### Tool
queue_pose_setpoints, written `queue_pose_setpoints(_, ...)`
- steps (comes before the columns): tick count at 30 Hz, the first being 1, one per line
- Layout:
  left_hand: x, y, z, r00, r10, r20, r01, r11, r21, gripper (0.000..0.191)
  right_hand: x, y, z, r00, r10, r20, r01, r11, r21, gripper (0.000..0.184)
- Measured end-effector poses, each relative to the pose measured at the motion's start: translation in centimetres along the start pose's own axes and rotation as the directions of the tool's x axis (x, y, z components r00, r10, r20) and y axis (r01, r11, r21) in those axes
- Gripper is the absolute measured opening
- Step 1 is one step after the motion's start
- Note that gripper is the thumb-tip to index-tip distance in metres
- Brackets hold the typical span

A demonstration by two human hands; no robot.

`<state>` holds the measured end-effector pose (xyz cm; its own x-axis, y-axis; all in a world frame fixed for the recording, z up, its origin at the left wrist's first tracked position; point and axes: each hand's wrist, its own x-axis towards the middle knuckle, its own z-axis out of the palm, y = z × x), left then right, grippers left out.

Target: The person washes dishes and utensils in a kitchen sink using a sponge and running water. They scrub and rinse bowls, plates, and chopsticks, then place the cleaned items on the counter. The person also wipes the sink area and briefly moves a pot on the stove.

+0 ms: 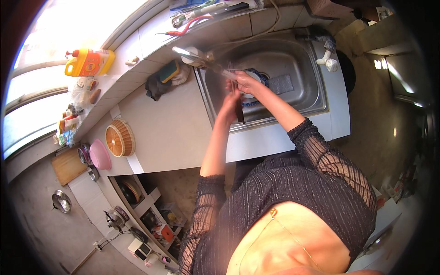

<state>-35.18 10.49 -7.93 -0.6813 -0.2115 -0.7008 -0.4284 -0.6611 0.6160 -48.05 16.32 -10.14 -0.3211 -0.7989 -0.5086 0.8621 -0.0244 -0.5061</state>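
Observation:
Over the left part of a stainless steel sink point(302, 68), both my hands are around a bundle of thin dark sticks that look like chopsticks point(240, 113). My left hand point(230, 103) grips them lower down, and their dark ends stick out below it. My right hand point(246, 83) closes around the upper part, its fingers close to the left ones. A stream of water point(228, 74) from the faucet point(215, 66) runs onto the hands. Beneath them, partly hidden, white dishes with blue patterned rims point(264, 78) lie in the sink. A grey textured pad point(281, 85) rests beside the dishes.
A sponge point(169, 71) and dark cloth point(157, 86) lie left of the sink. A wicker basket point(120, 138) and pink basin point(100, 154) stand farther left. The sill holds a yellow detergent jug point(90, 62), knives point(231, 9) and red peppers point(185, 30). A drain pipe point(328, 51) stands at right.

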Motion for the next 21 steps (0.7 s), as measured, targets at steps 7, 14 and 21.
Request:
queue_pose_setpoints(7, 4.5, 6.8, 3.7, 0.989, -0.086, -0.12, 0.036, 0.929, -0.369, 0.04, -1.0, 1.7, 3.4, 0.928, -0.37, -0.035, 0.299, 0.8, -0.52, 0.051)
queue_pose_setpoints(14, 8.0, 3.0, 4.0, 0.92, 0.294, -0.258, -0.309, 0.951, -0.019, 0.051, -1.0, -1.9, 3.2, 0.964, -0.194, -0.181, 0.173, 0.977, -0.124, 0.073)
queue_pose_setpoints(21, 8.1, 2.6, 3.4, 0.965, 0.211, -0.152, -0.205, 0.977, 0.054, 0.051, 1.7, -1.3, 1.7, 0.961, -0.028, -0.276, 0.039, 0.999, 0.037, 0.074)
